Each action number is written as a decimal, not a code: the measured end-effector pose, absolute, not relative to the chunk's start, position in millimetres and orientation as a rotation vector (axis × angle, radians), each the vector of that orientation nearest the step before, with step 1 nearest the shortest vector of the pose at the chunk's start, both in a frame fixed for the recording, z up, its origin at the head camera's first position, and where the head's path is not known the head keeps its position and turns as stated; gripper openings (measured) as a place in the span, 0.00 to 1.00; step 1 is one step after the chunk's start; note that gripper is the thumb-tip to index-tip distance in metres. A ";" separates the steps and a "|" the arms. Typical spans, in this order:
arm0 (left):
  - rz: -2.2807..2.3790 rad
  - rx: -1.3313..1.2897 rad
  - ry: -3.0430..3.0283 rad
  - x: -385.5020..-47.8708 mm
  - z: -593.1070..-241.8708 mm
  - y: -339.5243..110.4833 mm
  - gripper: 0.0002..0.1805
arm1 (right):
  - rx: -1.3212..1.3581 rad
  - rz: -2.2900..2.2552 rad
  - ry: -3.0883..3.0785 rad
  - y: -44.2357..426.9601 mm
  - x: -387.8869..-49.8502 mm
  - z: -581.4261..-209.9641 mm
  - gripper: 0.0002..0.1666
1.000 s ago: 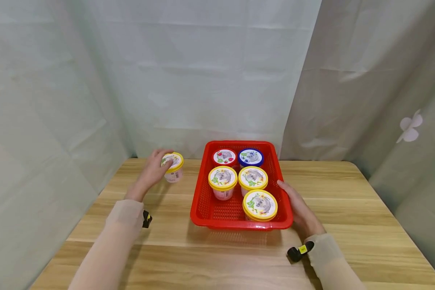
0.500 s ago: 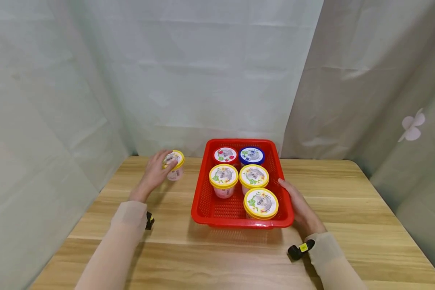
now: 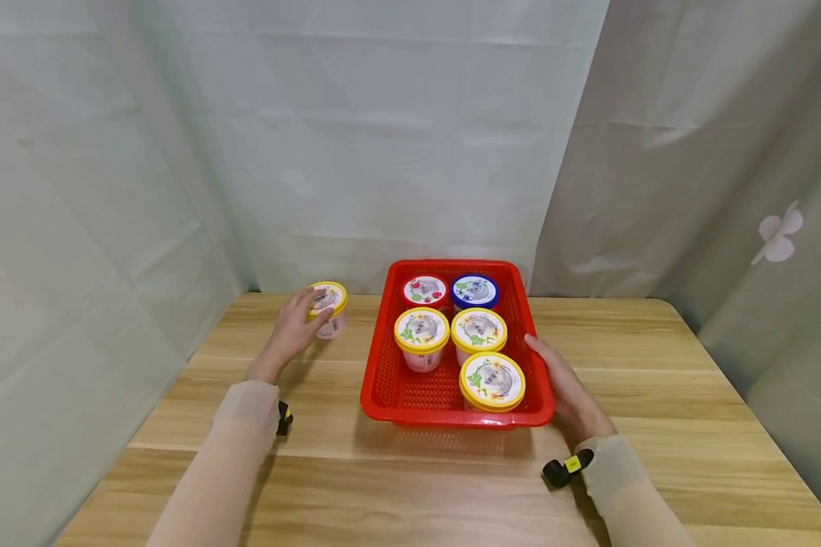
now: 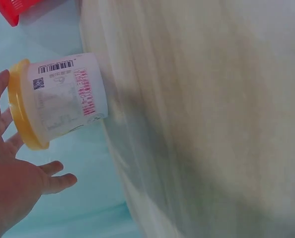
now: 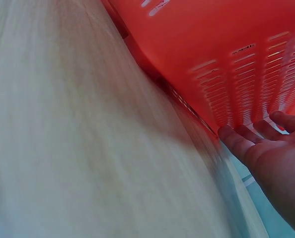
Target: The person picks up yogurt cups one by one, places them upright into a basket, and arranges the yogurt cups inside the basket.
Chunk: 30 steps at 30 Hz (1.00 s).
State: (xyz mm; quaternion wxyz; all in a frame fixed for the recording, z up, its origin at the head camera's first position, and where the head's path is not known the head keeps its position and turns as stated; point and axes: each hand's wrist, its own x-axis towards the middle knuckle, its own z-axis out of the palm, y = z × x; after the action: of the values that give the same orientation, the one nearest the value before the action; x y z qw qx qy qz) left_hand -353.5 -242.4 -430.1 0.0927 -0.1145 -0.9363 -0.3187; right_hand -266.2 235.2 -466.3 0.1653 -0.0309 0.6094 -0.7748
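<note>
In the head view, my left hand (image 3: 292, 333) is at a tub with a yellow lid (image 3: 331, 327), upright on the table left of the basket. Thumb and fingertips are at the lid's rim; the left wrist view shows the tub's printed side (image 4: 65, 94), with two fingers spread clear of it. On the other side my right hand (image 3: 571, 391) rests against the red plastic basket (image 3: 445, 420). Seen in the right wrist view, its fairly straight fingers touch the slotted wall (image 5: 222, 89). Inside the basket are a red-lidded tub (image 3: 425, 290), a blue-lidded tub (image 3: 475, 292) and three yellow-lidded tubs (image 3: 422, 330).
The wooden table (image 3: 424, 494) backs onto pale hanging curtains (image 3: 383, 152). The basket's front left part, beside the nearest yellow-lidded tub, shows its bare mesh floor. A black strap device sits at each wrist.
My left hand has shifted slightly at the lid, and more of the lid's far rim shows. The tub, the basket and my right hand stay essentially where they were.
</note>
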 end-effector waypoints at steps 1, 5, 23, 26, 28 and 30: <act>-0.945 -0.344 -2.783 -353.2 -430.6 -242.7 0.30 | -0.089 -2.209 1.730 235.2 -266.5 -466.6 0.42; -0.952 -0.345 -2.790 -352.5 -431.8 -243.4 0.30 | -0.094 -2.217 1.717 235.0 -267.3 -467.3 0.43; -1.117 -0.245 -2.730 -359.4 -442.4 -233.0 0.33 | -0.059 -2.189 1.757 236.4 -267.6 -468.5 0.43; -1.139 -0.220 -2.706 -360.2 -445.2 -229.8 0.34 | -0.059 -2.189 1.751 236.7 -267.3 -468.2 0.44; -1.129 -0.208 -2.702 -361.2 -446.9 -228.4 0.34 | -0.071 -2.190 1.745 236.5 -266.8 -467.3 0.44; -1.117 -0.207 -2.701 -362.5 -447.4 -227.3 0.35 | -0.086 -2.189 1.741 236.7 -267.1 -466.8 0.44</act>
State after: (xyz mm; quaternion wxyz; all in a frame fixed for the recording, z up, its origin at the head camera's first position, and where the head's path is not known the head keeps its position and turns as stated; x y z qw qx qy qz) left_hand -362.5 -227.3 -447.4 0.1055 -0.0703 -0.9167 -0.3791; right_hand -267.1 236.7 -466.8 0.1708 -0.0301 0.6131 -0.7707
